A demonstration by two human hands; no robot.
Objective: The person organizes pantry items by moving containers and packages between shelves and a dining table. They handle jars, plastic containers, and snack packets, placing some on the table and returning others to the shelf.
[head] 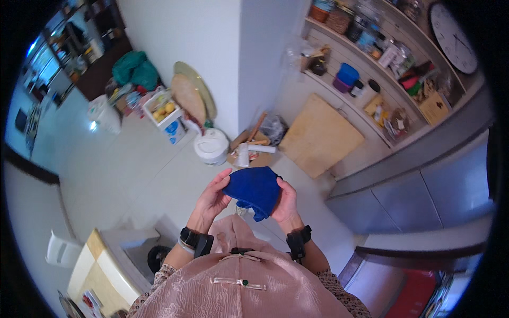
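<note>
A folded blue cloth [254, 187] is held up in front of my body, above the tiled floor. My left hand [214, 194] grips its left edge, thumb on top. On the opposite side, my right hand [287, 200] pinches the cloth's right edge between thumb and fingers. A bunched fold hangs from its lower edge. Both wrists carry black strapped devices.
Ahead stand a white lidded bucket [210, 145], a cardboard box [254, 155] of odds and ends, and a white box of yellow fruit [162, 109]. A wooden board [321, 135] leans below crowded shelves [350, 93]. A tiled counter [101, 274] is at lower left.
</note>
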